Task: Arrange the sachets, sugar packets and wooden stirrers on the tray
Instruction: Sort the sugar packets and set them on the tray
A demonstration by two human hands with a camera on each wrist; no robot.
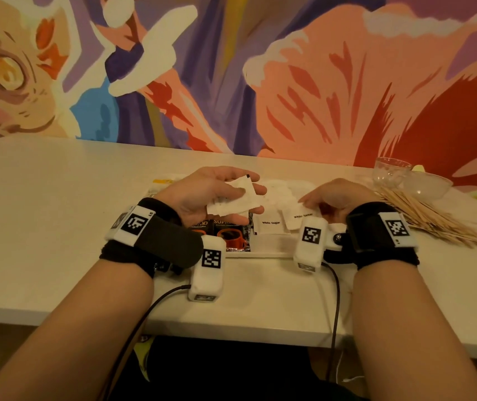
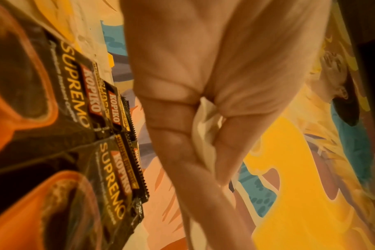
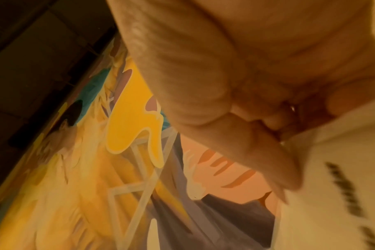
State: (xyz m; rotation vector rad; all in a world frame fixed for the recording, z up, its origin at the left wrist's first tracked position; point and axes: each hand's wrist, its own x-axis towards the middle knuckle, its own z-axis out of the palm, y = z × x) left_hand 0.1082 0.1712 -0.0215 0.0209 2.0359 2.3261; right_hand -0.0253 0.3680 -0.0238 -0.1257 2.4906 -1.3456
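Note:
My left hand hovers over the left part of the white tray and grips a small stack of white sugar packets. In the left wrist view the left hand has white paper squeezed between its fingers. Black Kopiko coffee sachets lie side by side on the tray below it. My right hand is low over the tray's right part, fingers curled, pinching the edge of a "White Sugar" packet. Another packet lies beside it. Wooden stirrers are piled on the table at right.
A clear glass cup and a clear bowl stand behind the stirrers at the far right. A painted mural wall runs right behind the white table. Cables hang from both wrist cameras over the near table edge.

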